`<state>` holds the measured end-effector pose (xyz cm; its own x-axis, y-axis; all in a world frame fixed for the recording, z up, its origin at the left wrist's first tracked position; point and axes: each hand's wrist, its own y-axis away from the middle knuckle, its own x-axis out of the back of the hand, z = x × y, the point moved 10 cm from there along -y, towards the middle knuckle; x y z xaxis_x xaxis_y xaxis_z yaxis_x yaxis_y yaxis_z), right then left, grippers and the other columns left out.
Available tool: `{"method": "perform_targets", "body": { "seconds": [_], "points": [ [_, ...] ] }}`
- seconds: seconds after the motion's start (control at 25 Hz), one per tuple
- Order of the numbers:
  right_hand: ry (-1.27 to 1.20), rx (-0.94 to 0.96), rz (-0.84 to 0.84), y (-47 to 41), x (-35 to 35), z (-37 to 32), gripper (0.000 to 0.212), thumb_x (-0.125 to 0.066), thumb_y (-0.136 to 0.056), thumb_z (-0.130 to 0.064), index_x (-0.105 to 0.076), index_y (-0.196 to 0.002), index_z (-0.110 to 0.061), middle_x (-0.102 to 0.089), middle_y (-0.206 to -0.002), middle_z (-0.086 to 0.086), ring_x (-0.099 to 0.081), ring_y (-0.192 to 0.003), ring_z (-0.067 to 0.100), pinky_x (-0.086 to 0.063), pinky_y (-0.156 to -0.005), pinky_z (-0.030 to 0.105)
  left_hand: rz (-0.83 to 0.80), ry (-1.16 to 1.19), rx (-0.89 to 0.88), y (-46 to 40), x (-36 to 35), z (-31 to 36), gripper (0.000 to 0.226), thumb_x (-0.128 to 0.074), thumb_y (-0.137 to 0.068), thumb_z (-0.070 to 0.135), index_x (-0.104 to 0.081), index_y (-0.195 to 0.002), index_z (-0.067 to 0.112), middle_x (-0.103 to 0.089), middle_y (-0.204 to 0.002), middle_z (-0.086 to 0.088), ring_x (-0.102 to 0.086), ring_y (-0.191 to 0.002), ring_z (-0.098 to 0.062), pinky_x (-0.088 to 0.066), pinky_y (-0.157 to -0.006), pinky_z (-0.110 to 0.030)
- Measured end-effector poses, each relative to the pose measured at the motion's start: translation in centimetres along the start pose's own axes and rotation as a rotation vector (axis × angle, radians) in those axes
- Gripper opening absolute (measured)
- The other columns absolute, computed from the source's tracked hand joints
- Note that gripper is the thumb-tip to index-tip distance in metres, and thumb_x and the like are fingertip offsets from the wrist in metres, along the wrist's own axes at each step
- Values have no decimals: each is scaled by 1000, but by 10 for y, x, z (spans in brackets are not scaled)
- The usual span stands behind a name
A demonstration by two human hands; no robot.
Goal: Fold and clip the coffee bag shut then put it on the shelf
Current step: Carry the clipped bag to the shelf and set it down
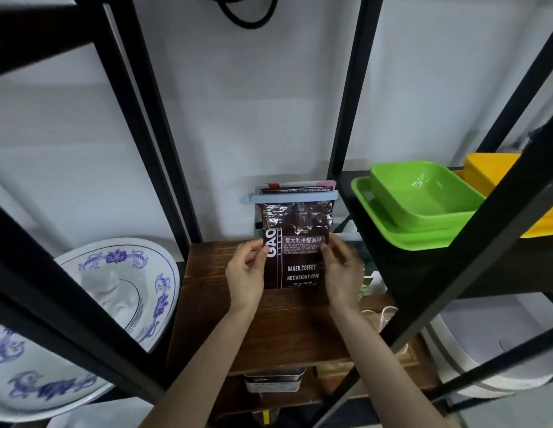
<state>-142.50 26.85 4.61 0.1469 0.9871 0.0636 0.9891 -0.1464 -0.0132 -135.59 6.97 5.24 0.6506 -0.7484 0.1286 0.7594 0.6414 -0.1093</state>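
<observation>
Coffee bag (295, 257) upright on wooden shelf (269, 329), clipped; left hand (245, 273) and right hand (341, 273) fingers pinching its side edges.

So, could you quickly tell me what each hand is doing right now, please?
Left hand: closed on the left edge of the dark brown foil coffee bag.
Right hand: closed on its right edge.

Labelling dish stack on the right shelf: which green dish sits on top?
The deeper green tub; it sits nested on the wider, shallow green tray, whose rim shows around its front and left.
</observation>
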Motion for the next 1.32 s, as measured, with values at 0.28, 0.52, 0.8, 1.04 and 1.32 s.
{"method": "perform_targets", "body": {
  "seconds": [0.28,0.52,0.8,1.04,1.32],
  "points": [
    [119,64,-57,-2,-5,-2,24,-56,-84,-17,-61,-107,-14,-65,-111,10,-60,-101,23,-48,-92,42,-45,-51,-39,-1,-4,5,31,-57,-82,8,-57,-113,8,-60,-97,-5,-53,-79,-3,-43,-69,0],
    [99,47,-87,1,-6,-3,26,-57,-84,-15,-58,-110,-14,-63,-112,11,-58,-100,20,-47,-92,38,-67,-86,-63,1,-5,7,31,-57,-82,9,-56,-113,8,-58,-99,-5,-53,-85,-9,-42,-69,2],
    [105,28,-94,6,-3,-6,36,-58,-83,-13,-50,-118,-14,-61,-114,13,-54,-94,15,-43,-93,33,-61,-105,-51,4,-1,5,32,-57,-83,11,-56,-114,8,-58,-102,-6,-53,-90,-12,-41,-69,3],
    [135,15,-140,9,-4,-3,42,-58,-82,-13,-45,-122,-16,-58,-120,11,-55,-100,17,-43,-98,40,-66,-136,-34,6,-1,3,35,-56,-83,13,-53,-118,11,-59,-114,-9,-54,-97,-12,-45,-68,-8],
    [168,32,-168,8,-11,-1,39,-58,-81,-10,-48,-118,-15,-56,-122,12,-53,-111,23,-41,-98,35,-75,-167,-26,8,2,0,36,-56,-83,15,-53,-119,12,-60,-118,-10,-54,-99,-12,-42,-67,-6]
  ]
}}
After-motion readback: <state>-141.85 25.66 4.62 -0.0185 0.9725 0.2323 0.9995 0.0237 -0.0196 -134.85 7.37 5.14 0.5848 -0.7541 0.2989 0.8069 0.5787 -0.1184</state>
